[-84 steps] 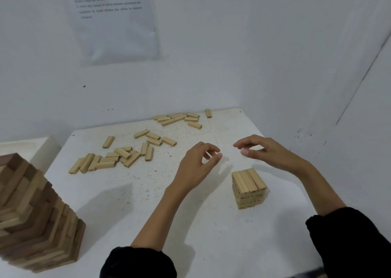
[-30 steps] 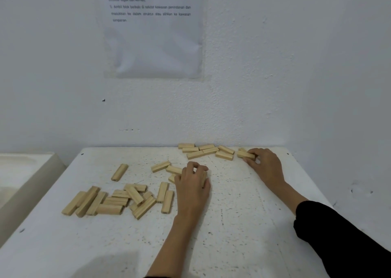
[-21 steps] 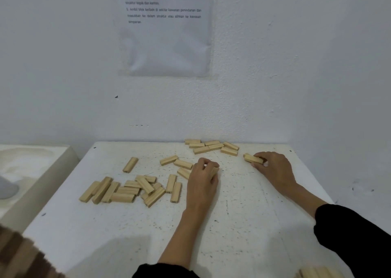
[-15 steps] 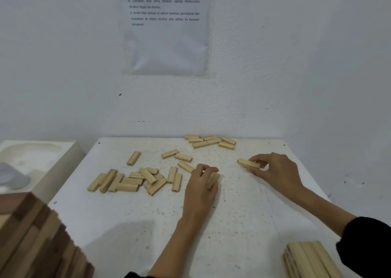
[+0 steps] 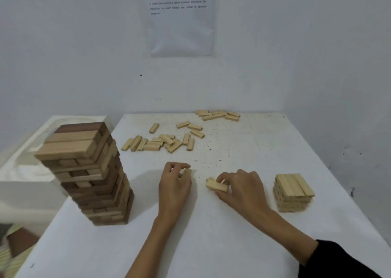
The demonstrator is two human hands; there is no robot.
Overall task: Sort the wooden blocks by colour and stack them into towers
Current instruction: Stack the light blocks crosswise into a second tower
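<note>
My left hand (image 5: 174,184) grips a light wooden block (image 5: 186,175) near the middle of the white table (image 5: 243,235). My right hand (image 5: 239,187) pinches another light block (image 5: 213,184) just to its right. A short stack of light blocks (image 5: 293,192) stands to the right of my right hand. A tall tower of darker, mixed brown blocks (image 5: 88,171) stands at the left. Several loose light blocks (image 5: 160,143) lie scattered farther back, and another cluster of blocks (image 5: 218,115) lies by the wall.
White walls close the table at the back and right. A printed paper sheet (image 5: 182,19) hangs on the back wall. A white basin-like unit (image 5: 27,161) sits left of the table, behind the tall tower.
Both hands have pulled back from the loose blocks toward me, each carrying a light block. The view has tilted down, bringing the tall tower and the short stack into sight.
</note>
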